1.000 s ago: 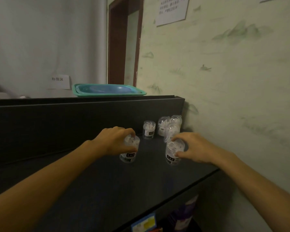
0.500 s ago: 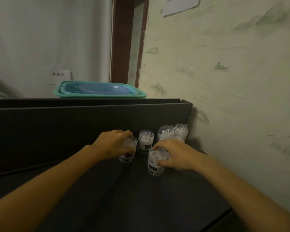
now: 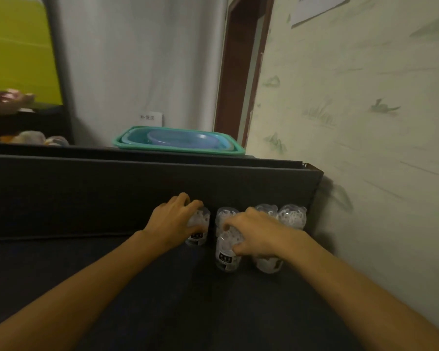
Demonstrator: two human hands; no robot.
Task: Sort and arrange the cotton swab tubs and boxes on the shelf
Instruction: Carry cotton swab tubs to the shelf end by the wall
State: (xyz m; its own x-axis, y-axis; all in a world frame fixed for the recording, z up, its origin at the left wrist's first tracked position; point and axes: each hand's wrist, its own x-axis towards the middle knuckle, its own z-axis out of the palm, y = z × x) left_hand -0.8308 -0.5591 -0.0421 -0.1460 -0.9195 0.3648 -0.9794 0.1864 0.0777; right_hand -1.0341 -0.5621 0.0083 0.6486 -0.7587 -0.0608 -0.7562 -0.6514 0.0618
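Several clear cotton swab tubs stand at the back right of the dark shelf (image 3: 162, 300). My left hand (image 3: 171, 222) grips one tub (image 3: 199, 228) from the top and side, close to the shelf's back panel. My right hand (image 3: 257, 233) grips a second tub (image 3: 226, 254) in front of the row. Behind it stands another tub (image 3: 224, 215), and two more tubs (image 3: 293, 216) stand by the wall. A further tub (image 3: 266, 264) shows partly under my right wrist.
The dark back panel (image 3: 112, 193) rises behind the tubs. A patterned wall (image 3: 365, 148) closes the right side. On top of the panel sits a green tray with a blue basin (image 3: 180, 140). A doorway (image 3: 241, 72) is behind it.
Both hands have carried their tubs toward the back row. The left tub now stands beside the row at the panel, and the right tub sits just in front of it.
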